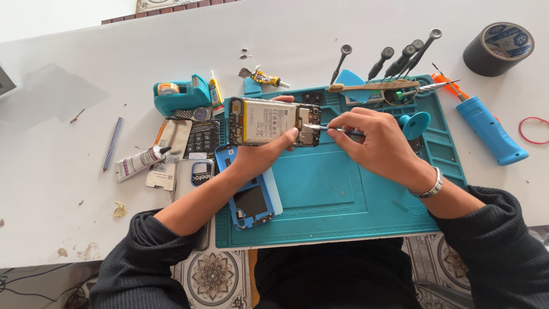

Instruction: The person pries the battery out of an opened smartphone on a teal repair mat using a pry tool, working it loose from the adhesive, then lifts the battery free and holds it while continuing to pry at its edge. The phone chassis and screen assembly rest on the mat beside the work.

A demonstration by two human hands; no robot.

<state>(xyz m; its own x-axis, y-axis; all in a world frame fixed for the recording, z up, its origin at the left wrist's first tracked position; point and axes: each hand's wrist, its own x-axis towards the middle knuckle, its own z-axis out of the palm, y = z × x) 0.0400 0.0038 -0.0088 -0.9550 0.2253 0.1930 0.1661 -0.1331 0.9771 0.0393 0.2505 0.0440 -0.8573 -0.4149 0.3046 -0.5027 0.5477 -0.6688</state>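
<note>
My left hand (pixel 264 153) holds an opened phone (pixel 273 121) by its lower edge, above the teal work mat (pixel 366 194). The phone's back is off, showing a pale battery and a circuit board at its right end. My right hand (pixel 374 137) grips a thin metal tool (pixel 326 128) like a pen. The tool's tip touches the board at the phone's right end. A blue phone back cover (pixel 251 206) lies on the mat under my left forearm.
Several screwdrivers (pixel 394 60) stand along the mat's far edge. A blue electric screwdriver (pixel 490 130), a black tape roll (pixel 498 48) and a red rubber band (pixel 534 130) lie to the right. A teal tape dispenser (pixel 180 94), glue tubes and a striped pencil (pixel 112 143) sit to the left.
</note>
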